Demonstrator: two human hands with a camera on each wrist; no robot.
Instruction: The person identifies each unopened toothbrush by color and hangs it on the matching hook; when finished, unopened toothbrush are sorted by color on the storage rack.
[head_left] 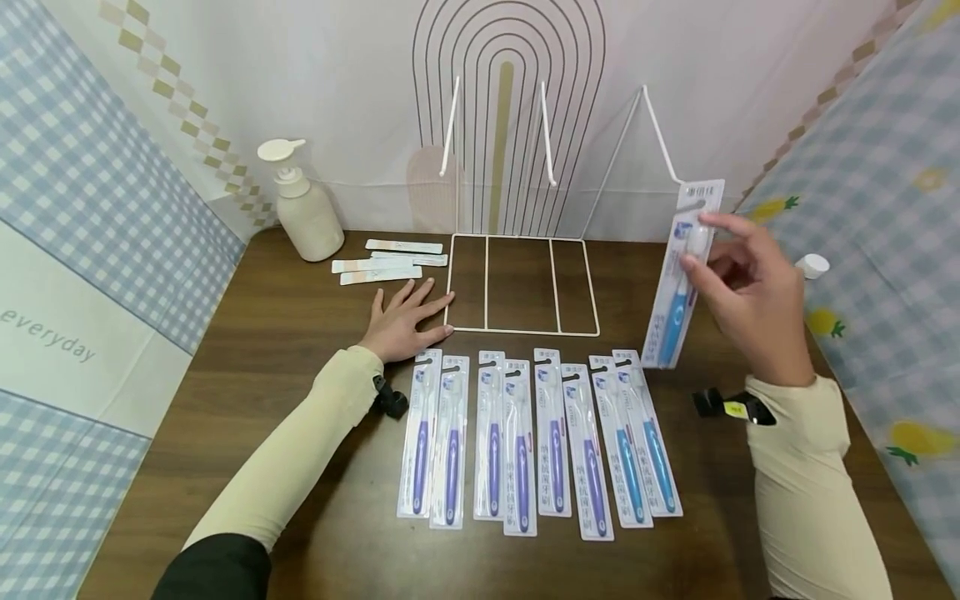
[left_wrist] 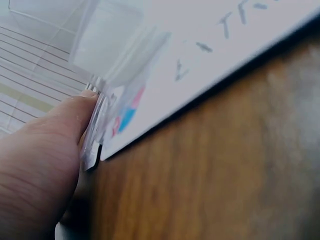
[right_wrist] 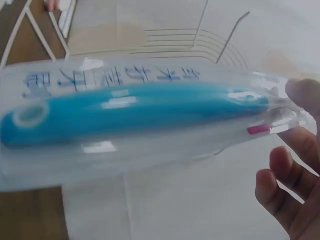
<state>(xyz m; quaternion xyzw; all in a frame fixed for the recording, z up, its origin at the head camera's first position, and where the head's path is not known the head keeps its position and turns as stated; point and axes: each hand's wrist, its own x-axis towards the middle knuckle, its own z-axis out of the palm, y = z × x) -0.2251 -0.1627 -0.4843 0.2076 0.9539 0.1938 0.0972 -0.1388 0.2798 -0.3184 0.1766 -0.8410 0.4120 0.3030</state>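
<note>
My right hand (head_left: pixel 757 292) pinches a packaged toothbrush (head_left: pixel 677 312) with a blue handle between thumb and fingers, upright above the table. The package's top edge is right at the tip of the right-hand hook (head_left: pixel 660 133) of a white wire rack (head_left: pixel 523 332). In the right wrist view the blue handle (right_wrist: pixel 140 112) shows through clear plastic. Fingers spread, my left hand (head_left: pixel 405 321) rests on the table at the left side of the rack's base. Close by its thumb in the left wrist view is a packaged toothbrush (left_wrist: pixel 150 107).
Several packaged toothbrushes (head_left: pixel 522 467), purple and blue, lie in a row in front of the rack. Thin paper sachets (head_left: pixel 382 265) and a white pump bottle (head_left: pixel 309 217) stand back left. A white cap (head_left: pixel 813 266) is at the right edge. Checked cloth hangs on both sides.
</note>
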